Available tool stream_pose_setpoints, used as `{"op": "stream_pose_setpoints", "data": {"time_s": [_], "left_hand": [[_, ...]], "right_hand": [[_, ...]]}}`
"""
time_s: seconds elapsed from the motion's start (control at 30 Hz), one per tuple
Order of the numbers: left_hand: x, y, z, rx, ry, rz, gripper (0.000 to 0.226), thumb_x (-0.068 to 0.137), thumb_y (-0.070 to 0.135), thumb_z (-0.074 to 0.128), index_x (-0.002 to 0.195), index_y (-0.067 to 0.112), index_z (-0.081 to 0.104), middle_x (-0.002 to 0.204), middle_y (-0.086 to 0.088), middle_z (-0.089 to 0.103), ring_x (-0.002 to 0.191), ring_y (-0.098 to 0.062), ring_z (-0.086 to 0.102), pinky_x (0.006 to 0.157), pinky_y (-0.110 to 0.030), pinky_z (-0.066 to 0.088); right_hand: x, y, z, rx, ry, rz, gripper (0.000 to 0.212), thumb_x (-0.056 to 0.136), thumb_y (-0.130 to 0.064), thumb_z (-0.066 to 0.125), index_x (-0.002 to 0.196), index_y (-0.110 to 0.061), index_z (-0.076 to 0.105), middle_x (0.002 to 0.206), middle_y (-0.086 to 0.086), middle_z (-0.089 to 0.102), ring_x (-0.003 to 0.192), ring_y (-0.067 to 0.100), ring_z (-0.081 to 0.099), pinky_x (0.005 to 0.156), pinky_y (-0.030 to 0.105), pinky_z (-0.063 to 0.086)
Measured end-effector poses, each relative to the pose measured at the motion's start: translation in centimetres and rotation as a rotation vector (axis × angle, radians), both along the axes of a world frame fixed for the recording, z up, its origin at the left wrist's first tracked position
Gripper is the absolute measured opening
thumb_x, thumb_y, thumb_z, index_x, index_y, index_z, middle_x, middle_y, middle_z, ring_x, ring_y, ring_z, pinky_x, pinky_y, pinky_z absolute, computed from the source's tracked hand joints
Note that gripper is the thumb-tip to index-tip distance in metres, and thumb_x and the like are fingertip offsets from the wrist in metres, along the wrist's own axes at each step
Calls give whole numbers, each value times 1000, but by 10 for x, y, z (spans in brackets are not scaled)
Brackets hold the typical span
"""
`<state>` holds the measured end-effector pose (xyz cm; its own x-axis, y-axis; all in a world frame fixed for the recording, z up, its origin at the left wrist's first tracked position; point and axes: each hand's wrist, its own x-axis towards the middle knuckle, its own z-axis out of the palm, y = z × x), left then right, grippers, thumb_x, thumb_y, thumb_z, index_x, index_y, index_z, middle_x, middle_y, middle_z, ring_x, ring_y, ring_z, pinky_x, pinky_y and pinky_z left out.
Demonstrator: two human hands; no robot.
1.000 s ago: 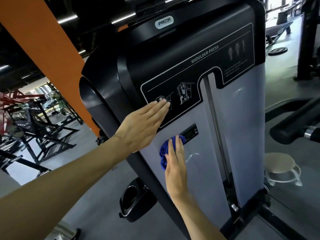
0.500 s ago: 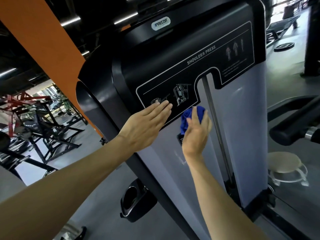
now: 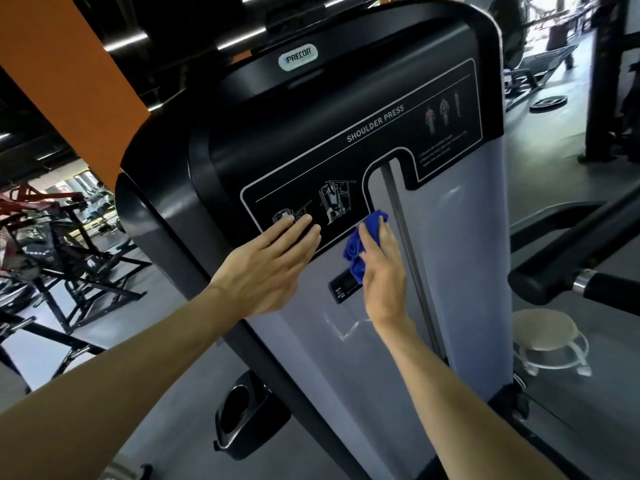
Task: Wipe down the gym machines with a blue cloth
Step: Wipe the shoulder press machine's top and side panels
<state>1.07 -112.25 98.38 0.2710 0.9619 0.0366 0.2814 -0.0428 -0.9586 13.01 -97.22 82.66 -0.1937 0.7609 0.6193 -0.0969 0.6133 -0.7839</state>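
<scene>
A shoulder press machine (image 3: 460, 258) stands in front of me, with a black top panel and a grey shroud. My left hand (image 3: 266, 265) rests flat on the black instruction panel, fingers straight. My right hand (image 3: 382, 271) presses a crumpled blue cloth (image 3: 360, 251) against the shroud, right below the black panel's lower edge and just left of the vertical slot. Its fingers lie straight over the cloth. A small black display (image 3: 344, 287) sits partly under the cloth and my palm.
A padded machine arm with a chrome collar (image 3: 581, 282) juts in at the right. A round stool (image 3: 545, 336) stands on the floor beneath it. A black cup holder (image 3: 242, 419) sits low at the machine's foot. Other racks (image 3: 52, 244) fill the left; an orange column (image 3: 72, 84) rises behind.
My right hand has slid the cloth up the grey shroud, from beside the small display to the black panel's lower edge. My left hand has stayed flat on the panel.
</scene>
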Motion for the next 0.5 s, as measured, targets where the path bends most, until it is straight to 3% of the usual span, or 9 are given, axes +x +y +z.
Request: {"op": "stream_pose_setpoints", "data": {"time_s": [0.13, 0.2, 0.3, 0.37, 0.5], "left_hand": [[5, 6, -6, 16, -20, -6, 68, 107, 36, 22, 161, -5, 18, 169, -22, 21, 157, -43, 15, 129, -56, -5], [6, 8, -9, 35, -19, -24, 66, 107, 35, 25, 160, -5, 24, 167, -22, 25, 156, -43, 19, 130, -56, -1], [5, 7, -10, 34, -18, -29, 66, 107, 36, 28, 158, -5, 29, 167, -22, 27, 156, -43, 18, 130, -55, 2], [2, 7, -9, 30, -22, -21, 67, 107, 37, 27, 159, -4, 28, 167, -22, 26, 156, -42, 17, 129, -55, 0], [2, 8, -11, 44, -35, -11, 67, 107, 38, 26, 160, -3, 26, 166, -22, 27, 156, -42, 19, 129, -56, 0]], "right_hand": [[-14, -35, 12, -58, 64, -90, 56, 97, -1, 60, 150, -12, 49, 165, 12, 31, 155, 28, 24, 124, 47, 29], [-21, -64, 9, 74, 17, -29, 59, 95, 4, 62, 150, -13, 49, 165, 12, 31, 156, 28, 22, 125, 47, 28], [-12, -57, -5, 344, -70, 34, 57, 89, 6, 70, 142, -10, 57, 163, 9, 37, 155, 25, 25, 123, 34, 31], [0, -29, -1, 342, -115, 26, 48, 95, -5, 61, 142, -9, 58, 160, 7, 43, 153, 21, 30, 122, 36, 35], [14, 11, 28, 244, -137, -74, 53, 87, 2, 72, 135, -10, 55, 138, 10, 58, 133, 29, 53, 100, 47, 56]]}}
